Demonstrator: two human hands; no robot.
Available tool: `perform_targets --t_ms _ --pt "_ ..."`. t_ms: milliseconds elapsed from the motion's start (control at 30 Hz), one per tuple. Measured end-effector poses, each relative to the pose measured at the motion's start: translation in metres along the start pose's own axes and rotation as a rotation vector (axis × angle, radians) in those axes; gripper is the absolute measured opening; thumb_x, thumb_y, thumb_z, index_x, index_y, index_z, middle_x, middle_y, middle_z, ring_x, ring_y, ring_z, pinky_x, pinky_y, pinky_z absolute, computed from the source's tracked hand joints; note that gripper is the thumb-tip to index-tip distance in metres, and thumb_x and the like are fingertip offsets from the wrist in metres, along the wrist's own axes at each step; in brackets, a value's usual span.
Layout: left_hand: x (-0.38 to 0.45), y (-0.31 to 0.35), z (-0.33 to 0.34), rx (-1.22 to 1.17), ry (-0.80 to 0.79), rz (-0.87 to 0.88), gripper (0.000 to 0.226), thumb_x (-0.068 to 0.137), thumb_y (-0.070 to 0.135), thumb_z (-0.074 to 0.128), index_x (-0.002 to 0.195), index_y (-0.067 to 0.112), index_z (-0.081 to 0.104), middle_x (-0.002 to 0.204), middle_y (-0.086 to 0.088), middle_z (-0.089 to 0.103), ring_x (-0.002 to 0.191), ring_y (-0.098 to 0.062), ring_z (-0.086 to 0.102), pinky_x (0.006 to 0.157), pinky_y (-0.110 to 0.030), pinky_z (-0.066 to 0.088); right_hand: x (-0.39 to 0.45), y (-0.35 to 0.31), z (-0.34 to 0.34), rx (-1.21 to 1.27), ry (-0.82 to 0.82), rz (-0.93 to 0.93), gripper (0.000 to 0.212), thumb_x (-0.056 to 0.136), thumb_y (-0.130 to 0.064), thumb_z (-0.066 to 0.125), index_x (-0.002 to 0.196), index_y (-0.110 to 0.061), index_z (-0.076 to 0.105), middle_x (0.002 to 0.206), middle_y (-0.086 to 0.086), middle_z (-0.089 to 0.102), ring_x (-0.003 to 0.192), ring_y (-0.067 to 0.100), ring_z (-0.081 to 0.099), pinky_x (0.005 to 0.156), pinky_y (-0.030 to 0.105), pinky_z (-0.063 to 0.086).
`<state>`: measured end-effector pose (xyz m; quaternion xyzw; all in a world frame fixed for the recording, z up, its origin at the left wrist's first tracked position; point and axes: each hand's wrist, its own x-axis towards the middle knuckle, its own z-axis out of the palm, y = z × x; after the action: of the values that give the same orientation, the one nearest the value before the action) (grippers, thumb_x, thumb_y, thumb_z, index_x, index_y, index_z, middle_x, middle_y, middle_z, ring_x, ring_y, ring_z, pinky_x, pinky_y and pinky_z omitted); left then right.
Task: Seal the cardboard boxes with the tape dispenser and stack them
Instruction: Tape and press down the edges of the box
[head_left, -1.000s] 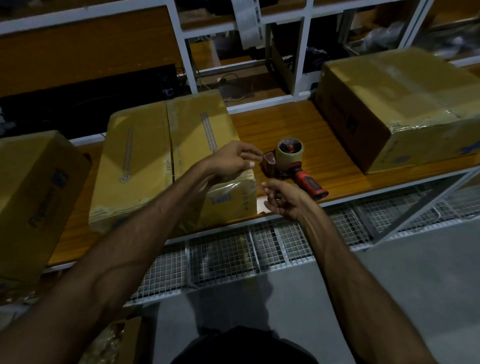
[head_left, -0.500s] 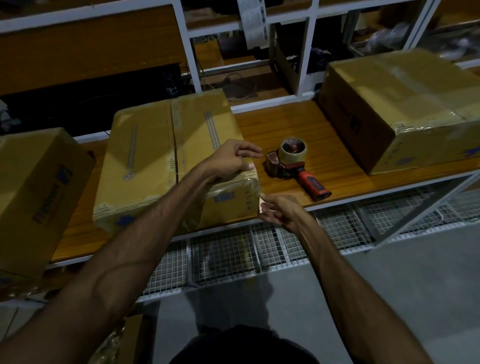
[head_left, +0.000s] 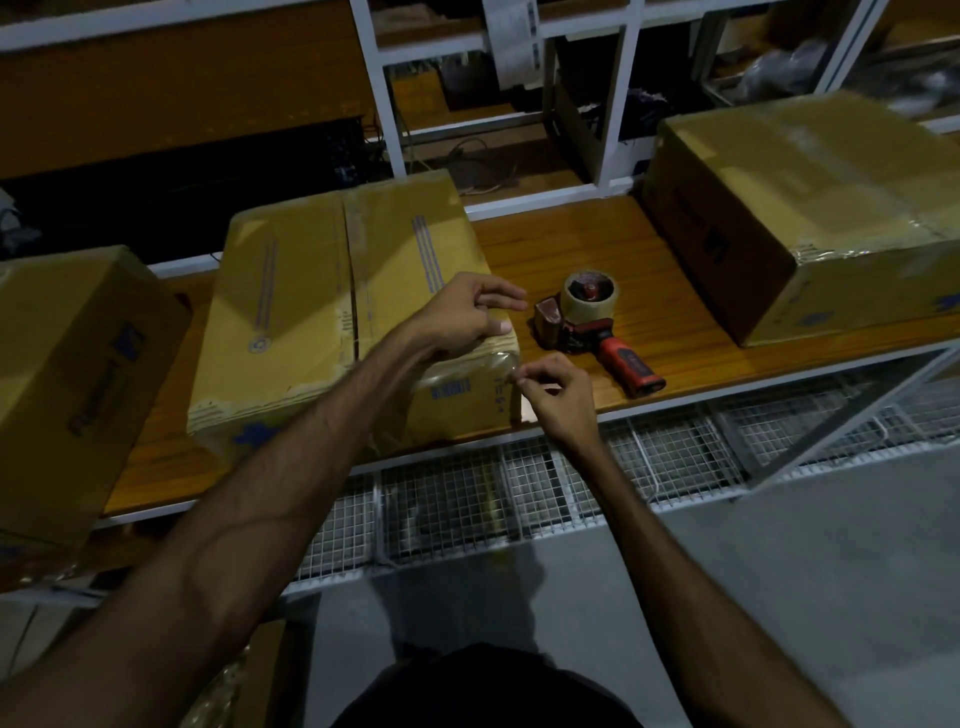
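A flat cardboard box (head_left: 291, 306) lies on the wooden shelf (head_left: 566, 249) in front of me. My left hand (head_left: 467, 317) rests on its near right top corner, thumb pressing the edge. My right hand (head_left: 550, 395) pinches a strip of clear tape (head_left: 498, 364) at the box's front right corner. The tape dispenser (head_left: 587, 322), red-handled with a brown roll, lies on the shelf just right of the box, untouched.
A bigger taped box (head_left: 831, 208) stands at the right of the shelf. Another box (head_left: 67, 384) sits tilted at the left end. Wire mesh (head_left: 467, 504) runs below the shelf's front edge. White racking with clutter rises behind.
My right hand rose from below the shelf edge to the box's front right corner and pinched the tape there. My left hand stayed on the box's corner.
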<state>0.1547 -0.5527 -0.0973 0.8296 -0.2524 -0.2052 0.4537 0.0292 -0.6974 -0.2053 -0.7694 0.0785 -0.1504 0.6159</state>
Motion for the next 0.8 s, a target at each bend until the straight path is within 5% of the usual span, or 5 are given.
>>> perform_targets --t_ms 200,400,600,700,800 --pt "-0.002 0.005 0.002 -0.009 0.002 0.015 0.043 0.093 -0.013 0.067 0.135 -0.003 0.063 0.131 -0.012 0.07 0.046 0.006 0.055 0.05 -0.012 0.043 -0.002 -0.009 0.005 -0.037 0.003 -0.113 0.022 0.096 -0.007 0.07 0.094 -0.026 0.08 0.102 0.003 0.056 0.095 0.006 0.058 0.074 0.023 0.054" --pt "0.001 -0.004 0.0 -0.032 0.002 0.03 0.04 0.093 -0.008 0.072 0.131 0.002 0.066 0.13 -0.007 0.073 0.042 -0.006 0.038 0.047 -0.018 0.041 -0.003 0.0 0.008 0.023 0.06 0.01 0.025 0.095 -0.001 0.068 0.088 -0.021 0.081 0.103 0.003 0.062 0.097 0.006 0.062 0.078 0.022 0.051" --pt "0.0 -0.004 0.0 -0.056 0.028 0.011 0.041 0.092 -0.01 0.071 0.13 0.003 0.067 0.127 -0.004 0.074 0.045 -0.005 0.047 0.046 -0.019 0.042 -0.006 -0.006 -0.005 -0.031 0.073 0.09 0.032 0.094 -0.002 0.066 0.083 -0.03 0.074 0.105 -0.001 0.063 0.1 0.008 0.063 0.09 0.031 0.052" --pt "-0.002 -0.001 -0.002 -0.092 0.035 -0.01 0.042 0.093 -0.015 0.065 0.132 0.001 0.066 0.125 -0.006 0.073 0.058 0.005 0.063 0.053 -0.016 0.046 0.003 -0.033 -0.011 0.029 0.028 -0.061 0.027 0.094 -0.002 0.07 0.085 -0.028 0.07 0.108 0.004 0.062 0.099 0.002 0.06 0.085 0.017 0.049" --pt "-0.001 -0.004 -0.007 -0.122 0.043 -0.015 0.041 0.094 -0.012 0.063 0.13 0.005 0.069 0.121 -0.003 0.076 0.096 -0.001 0.073 0.074 -0.023 0.054 0.023 -0.046 -0.013 0.0 -0.106 -0.141 0.009 0.096 -0.016 0.075 0.095 -0.025 0.076 0.109 0.004 0.059 0.102 0.004 0.059 0.084 0.018 0.052"
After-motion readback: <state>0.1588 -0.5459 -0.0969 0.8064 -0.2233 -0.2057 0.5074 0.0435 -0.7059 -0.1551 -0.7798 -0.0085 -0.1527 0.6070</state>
